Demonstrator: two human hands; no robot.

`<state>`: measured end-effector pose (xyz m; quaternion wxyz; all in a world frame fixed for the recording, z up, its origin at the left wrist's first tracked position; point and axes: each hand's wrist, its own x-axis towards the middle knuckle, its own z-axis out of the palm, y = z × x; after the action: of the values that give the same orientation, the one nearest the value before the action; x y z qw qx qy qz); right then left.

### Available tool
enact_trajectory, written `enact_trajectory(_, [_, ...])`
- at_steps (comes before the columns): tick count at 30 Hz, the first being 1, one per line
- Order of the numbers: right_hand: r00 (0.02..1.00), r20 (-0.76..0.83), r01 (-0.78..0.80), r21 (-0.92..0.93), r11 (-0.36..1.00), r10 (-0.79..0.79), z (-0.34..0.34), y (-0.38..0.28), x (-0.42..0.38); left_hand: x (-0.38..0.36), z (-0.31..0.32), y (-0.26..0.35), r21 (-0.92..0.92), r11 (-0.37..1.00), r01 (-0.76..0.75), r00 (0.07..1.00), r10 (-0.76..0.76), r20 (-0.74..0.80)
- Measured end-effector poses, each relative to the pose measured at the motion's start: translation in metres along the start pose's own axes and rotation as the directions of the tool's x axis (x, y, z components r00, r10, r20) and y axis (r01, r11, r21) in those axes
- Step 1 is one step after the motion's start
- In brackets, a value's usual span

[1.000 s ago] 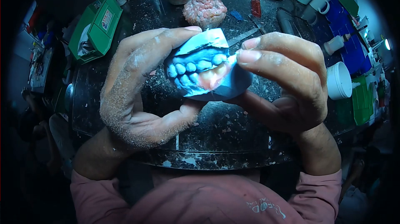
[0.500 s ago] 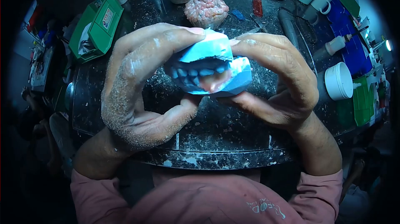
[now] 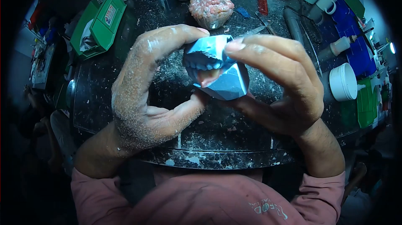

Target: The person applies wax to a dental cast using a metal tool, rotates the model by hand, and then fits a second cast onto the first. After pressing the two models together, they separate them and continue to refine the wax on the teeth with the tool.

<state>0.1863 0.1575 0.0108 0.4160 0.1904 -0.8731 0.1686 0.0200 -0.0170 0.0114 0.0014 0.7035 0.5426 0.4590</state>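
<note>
Between my two hands is a blue dental model (image 3: 228, 83), its upper and lower halves set together with a row of blue teeth showing. A pink and yellowish patch sits on the lower half, on the side facing me. My left hand (image 3: 144, 86), dusted with pale grains, grips the model with fingers on the upper half and thumb below. My right hand (image 3: 284, 78) holds it from the other side, fingertips on the top and thumb underneath. Both thumb tips are partly hidden by the model.
Beyond the hands stands a lumpy pink-coated burner (image 3: 211, 5). A green bin (image 3: 111, 24) is at left. To the right are a white tub (image 3: 343, 81), a grey handpiece (image 3: 293, 26), a knife (image 3: 255, 31) and a small red piece (image 3: 262, 5). The dark table edge (image 3: 217, 160) is near my body.
The dental model has been turned, so more of its side and the lower base now face me and fewer teeth show. My left hand has shifted slightly right with it.
</note>
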Motion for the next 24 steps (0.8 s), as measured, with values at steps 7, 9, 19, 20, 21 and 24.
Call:
enact_trajectory(7, [0.997, -0.051, 0.061, -0.066, 0.996, -0.064, 0.002, 0.005, 0.001, 0.008, 0.017, -0.008, -0.779, 0.627, 0.010, 0.984, -0.145, -0.104])
enact_trajectory(9, [0.995, -0.077, 0.061, -0.083, 0.995, -0.067, 0.000, -0.003, 0.003, 0.008, 0.016, -0.008, -0.758, 0.652, -0.012, 0.985, -0.121, -0.119])
enact_trajectory(19, [0.999, 0.035, 0.027, -0.199, 0.980, -0.021, -0.010, -0.020, 0.013, 0.016, 0.030, -0.028, -0.562, 0.751, -0.347, 0.927, 0.186, -0.325])
enact_trajectory(20, [0.999, 0.051, 0.027, -0.202, 0.979, -0.017, -0.011, -0.020, 0.011, 0.017, 0.032, -0.029, -0.537, 0.752, -0.383, 0.913, 0.220, -0.342])
enact_trajectory(21, [0.998, 0.068, 0.027, -0.205, 0.978, -0.013, -0.012, -0.020, 0.010, 0.018, 0.035, -0.029, -0.512, 0.751, -0.417, 0.898, 0.254, -0.359])
enact_trajectory(24, [0.997, 0.063, 0.045, -0.207, 0.977, -0.033, -0.013, -0.018, 0.009, 0.016, 0.051, -0.004, -0.659, 0.652, -0.374, 0.880, 0.026, -0.474])
